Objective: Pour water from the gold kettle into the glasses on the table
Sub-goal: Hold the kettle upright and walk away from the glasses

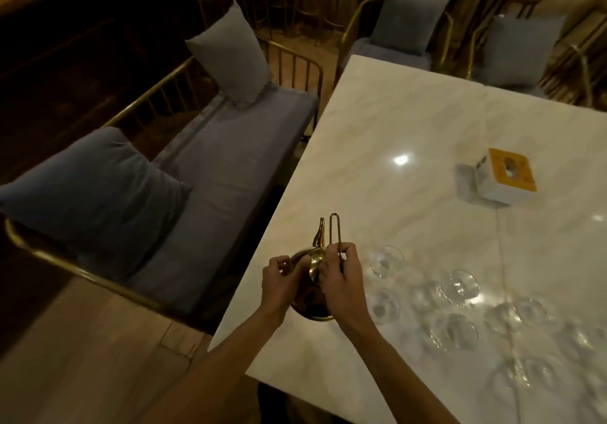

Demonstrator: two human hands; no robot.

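The gold kettle (313,261) stands on the white marble table (410,121) near its left edge, spout pointing away and its tall wire handle upright. My right hand (341,279) pinches the lower part of that handle. My left hand (279,279) curls its fingers round the kettle's left side, near the lid. Several clear glasses (387,261) stand to the right of the kettle, spreading toward the near right; the nearest ones are a short gap from my right hand. I cannot tell whether they hold water.
A white and orange tissue box (504,175) sits on the table at the far right. A grey cushioned bench (213,167) with a gold frame runs along the left. Grey-cushioned chairs (407,19) stand beyond the far edge.
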